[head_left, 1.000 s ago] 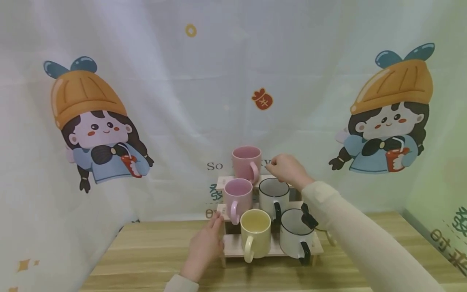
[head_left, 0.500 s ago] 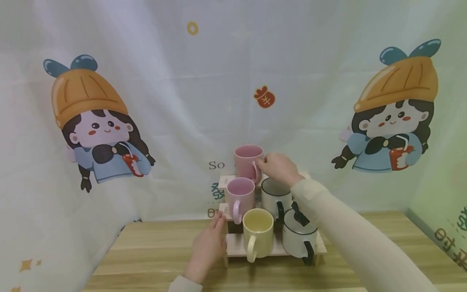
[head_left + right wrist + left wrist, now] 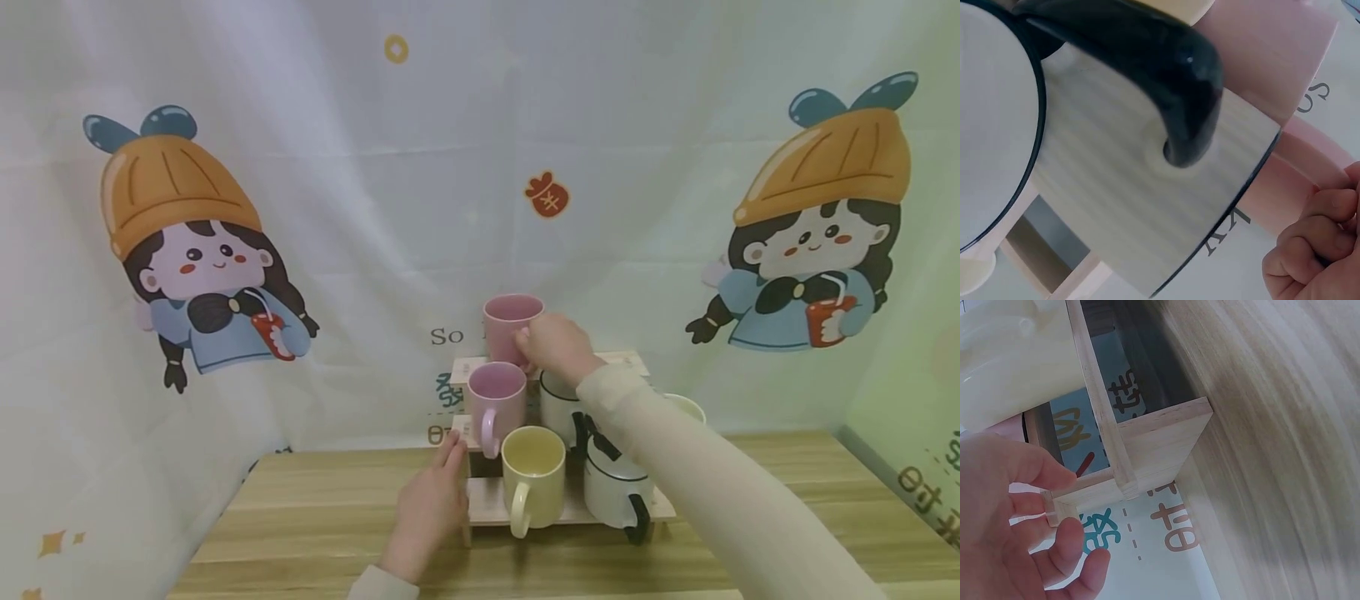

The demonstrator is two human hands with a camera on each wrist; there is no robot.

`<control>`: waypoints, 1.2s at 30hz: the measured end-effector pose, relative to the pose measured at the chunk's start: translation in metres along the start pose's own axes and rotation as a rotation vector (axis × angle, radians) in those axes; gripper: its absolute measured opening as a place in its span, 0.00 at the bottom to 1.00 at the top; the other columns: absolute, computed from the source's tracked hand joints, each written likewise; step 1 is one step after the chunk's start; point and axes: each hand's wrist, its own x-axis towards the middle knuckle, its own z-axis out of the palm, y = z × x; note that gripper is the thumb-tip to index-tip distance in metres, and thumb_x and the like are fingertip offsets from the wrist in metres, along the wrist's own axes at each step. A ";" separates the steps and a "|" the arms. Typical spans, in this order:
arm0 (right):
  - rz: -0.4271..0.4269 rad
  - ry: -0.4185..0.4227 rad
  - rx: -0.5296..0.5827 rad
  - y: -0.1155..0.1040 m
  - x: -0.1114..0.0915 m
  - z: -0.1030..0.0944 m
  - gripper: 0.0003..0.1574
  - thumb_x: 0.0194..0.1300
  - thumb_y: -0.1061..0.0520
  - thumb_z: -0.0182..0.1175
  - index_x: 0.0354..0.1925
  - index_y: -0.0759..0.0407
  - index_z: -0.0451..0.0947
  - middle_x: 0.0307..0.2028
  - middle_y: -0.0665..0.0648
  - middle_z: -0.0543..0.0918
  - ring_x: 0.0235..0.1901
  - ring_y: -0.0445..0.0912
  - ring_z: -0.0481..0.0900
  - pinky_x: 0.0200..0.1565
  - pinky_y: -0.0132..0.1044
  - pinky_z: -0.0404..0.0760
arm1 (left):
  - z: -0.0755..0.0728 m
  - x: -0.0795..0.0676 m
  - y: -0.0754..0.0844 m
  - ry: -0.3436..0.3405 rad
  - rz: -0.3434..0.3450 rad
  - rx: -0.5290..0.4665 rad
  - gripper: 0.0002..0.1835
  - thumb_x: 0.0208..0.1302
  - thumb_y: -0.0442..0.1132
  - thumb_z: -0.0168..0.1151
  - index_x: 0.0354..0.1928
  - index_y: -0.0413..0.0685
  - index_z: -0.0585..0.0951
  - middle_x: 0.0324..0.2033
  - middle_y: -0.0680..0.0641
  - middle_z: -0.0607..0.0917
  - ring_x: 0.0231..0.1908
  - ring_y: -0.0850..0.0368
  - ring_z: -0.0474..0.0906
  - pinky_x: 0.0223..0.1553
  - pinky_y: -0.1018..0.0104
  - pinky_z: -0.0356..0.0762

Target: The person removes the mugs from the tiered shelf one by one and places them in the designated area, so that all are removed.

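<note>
In the head view, my right hand (image 3: 558, 346) pinches the handle of a pink mug (image 3: 510, 321) on the top tier of a wooden three-tier rack (image 3: 483, 500). The right wrist view shows its curled fingers (image 3: 1310, 234) at that handle (image 3: 1316, 156). My left hand (image 3: 431, 508) holds the rack's left end by the middle tier, with thumb (image 3: 1044, 467) and fingers at the board's corner in the left wrist view. A lilac mug (image 3: 498, 404) and a white mug with black handle (image 3: 558, 408) stand on the middle tier.
On the bottom tier are a yellow mug (image 3: 542, 483) and another white, black-handled mug (image 3: 613, 496). A pale cream mug (image 3: 686, 407) shows behind my right sleeve (image 3: 697, 467). The rack stands on a wood-grain table (image 3: 322, 517) before a printed cloth backdrop (image 3: 375, 217).
My right hand has moved left to the pink mug and taken its handle. The pale cream mug has come into fuller view past my sleeve. My left hand stays at the rack.
</note>
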 end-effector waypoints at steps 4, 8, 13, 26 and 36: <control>-0.016 0.011 -0.017 -0.001 0.000 0.002 0.20 0.64 0.56 0.47 0.15 0.55 0.67 0.22 0.54 0.77 0.26 0.47 0.73 0.28 0.35 0.71 | 0.002 0.001 0.001 -0.007 -0.004 0.003 0.35 0.47 0.31 0.64 0.63 0.43 0.71 0.66 0.45 0.70 0.27 0.45 0.80 0.16 0.62 0.72; -0.040 0.021 -0.051 0.000 -0.001 0.005 0.19 0.64 0.57 0.48 0.15 0.55 0.66 0.20 0.54 0.73 0.25 0.48 0.70 0.29 0.35 0.70 | 0.002 0.000 0.002 -0.014 -0.008 0.013 0.36 0.47 0.32 0.64 0.63 0.44 0.71 0.67 0.45 0.70 0.25 0.46 0.79 0.15 0.63 0.71; -0.076 0.069 -0.075 0.003 -0.003 0.011 0.22 0.68 0.55 0.48 0.16 0.56 0.66 0.20 0.54 0.73 0.25 0.48 0.71 0.29 0.36 0.72 | 0.003 -0.002 0.001 -0.005 -0.006 0.000 0.36 0.46 0.31 0.64 0.63 0.44 0.71 0.66 0.45 0.71 0.30 0.44 0.81 0.17 0.62 0.73; -0.069 0.191 -0.081 0.005 -0.006 0.006 0.23 0.70 0.53 0.45 0.18 0.56 0.68 0.19 0.55 0.75 0.23 0.49 0.72 0.26 0.38 0.73 | 0.002 0.000 0.002 0.012 -0.007 -0.016 0.34 0.47 0.31 0.62 0.62 0.44 0.72 0.66 0.45 0.71 0.32 0.43 0.82 0.16 0.61 0.74; -0.071 0.224 -0.086 0.012 -0.007 -0.006 0.24 0.71 0.52 0.45 0.18 0.57 0.69 0.19 0.55 0.76 0.21 0.48 0.72 0.26 0.38 0.74 | -0.001 0.000 0.003 -0.012 -0.017 -0.018 0.34 0.47 0.30 0.62 0.63 0.43 0.71 0.66 0.45 0.70 0.33 0.44 0.83 0.16 0.63 0.72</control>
